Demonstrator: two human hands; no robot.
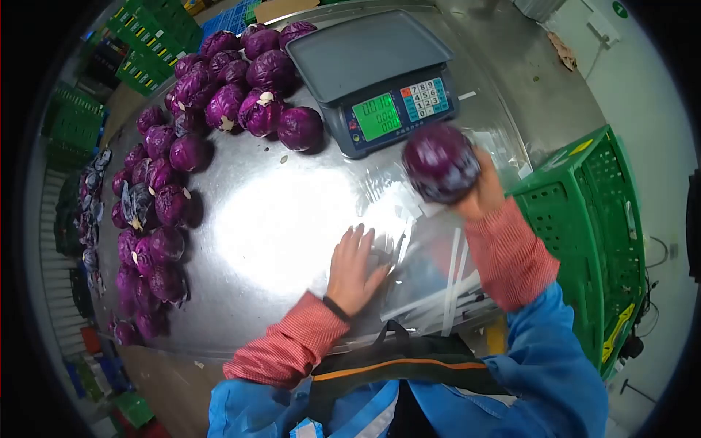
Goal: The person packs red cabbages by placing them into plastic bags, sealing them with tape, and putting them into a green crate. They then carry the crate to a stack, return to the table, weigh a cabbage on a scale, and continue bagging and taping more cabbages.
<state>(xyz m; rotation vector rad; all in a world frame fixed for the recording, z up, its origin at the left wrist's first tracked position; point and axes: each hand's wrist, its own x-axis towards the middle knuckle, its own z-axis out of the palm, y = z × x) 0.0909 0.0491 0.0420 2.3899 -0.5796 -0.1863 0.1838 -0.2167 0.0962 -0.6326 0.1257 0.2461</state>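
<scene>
My right hand (483, 191) holds a round purple cabbage (440, 162) up in the air, just in front of the weighing scale (376, 77). Flat on the shiny steel table (270, 226) lies my left hand (353, 267), fingers spread, pressing on a clear plastic film (409, 241) that lies spread on the table. The scale's pan is bare and its green display is lit.
Many purple cabbages (234, 95) are heaped along the table's left side and far end. A green plastic crate (591, 219) stands at the right of the table. More green crates (150, 40) are stacked at the far left. Loose cabbage leaves (91, 197) lie at the left edge.
</scene>
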